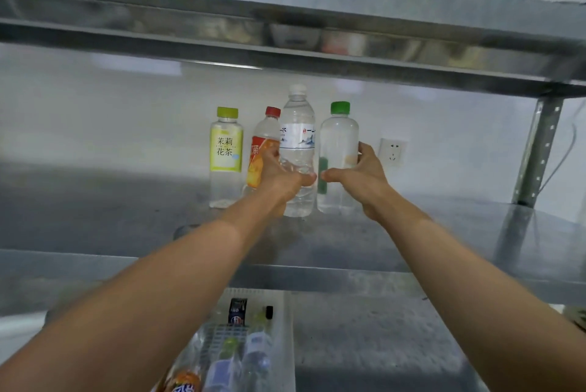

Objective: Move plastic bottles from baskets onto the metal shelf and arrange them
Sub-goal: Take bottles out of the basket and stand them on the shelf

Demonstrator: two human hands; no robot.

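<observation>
- Fingers (272, 155) of the left hand (280, 177) curl around the lower body of the water bottle (298, 138), thumb across its front, so the grip is closed on it.
- Right hand (358, 174) wraps the green-cap bottle (338, 138) from its right side, with fingertips showing at the far edge and the thumb pressed on the near face.
- Both bottles stand upright on the shelf (444, 233), just beside each other, near the back wall.
- To their left stands the red-cap bottle (264, 138), partly hidden by the left hand, and then the tea bottle (225, 154) with a lime cap; the four make one row.
- Step in hand, as I judge it: setting down or straightening the two right-hand bottles in the row.
- Whether their bases sit fully on the metal is hard to tell, though they look planted.
- Below the shelf edge a white basket (285, 328) holds several more bottles lying down, blurred.
- Next move likely calls for letting go of both bottles without tipping them, then reaching down into the basket for another.
- Free room lies to the right of the green cap, toward the wall socket (393, 152).
</observation>
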